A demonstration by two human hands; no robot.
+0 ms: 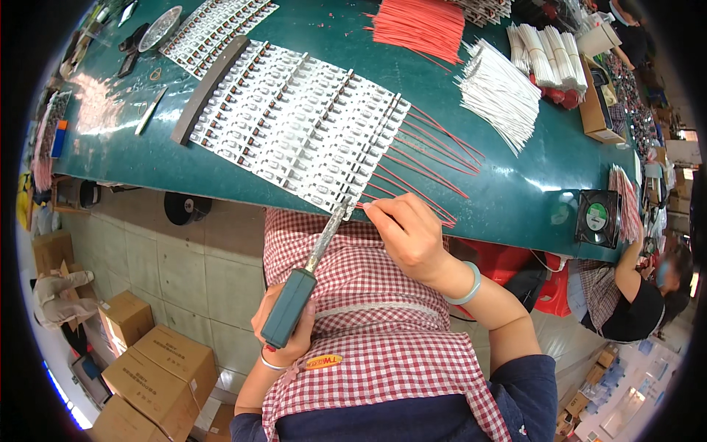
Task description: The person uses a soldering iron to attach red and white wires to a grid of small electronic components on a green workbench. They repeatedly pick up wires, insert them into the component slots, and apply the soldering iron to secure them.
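Observation:
My left hand (294, 328) is wrapped round the dark green handle of a soldering iron (289, 306). The iron slants up and away, its metal tip at the near right corner of a white circuit board panel (294, 121). At that same corner my right hand (412, 236) has its fingers pinched together on a thin red wire (360, 205), mostly hidden by the fingers. Rows of small components cover the panel. Several red wires (442, 177) stick out to the right from its right edge. A dark bar (210, 92) lies along the panel's left edge.
On the green table (243, 173) lie a second panel (213, 33), red wires (416, 29), white wires (501, 96) and tweezers (151, 110). A small fan (598, 217) stands right, near a co-worker (626, 295). Cardboard boxes (158, 368) stand on the floor at left.

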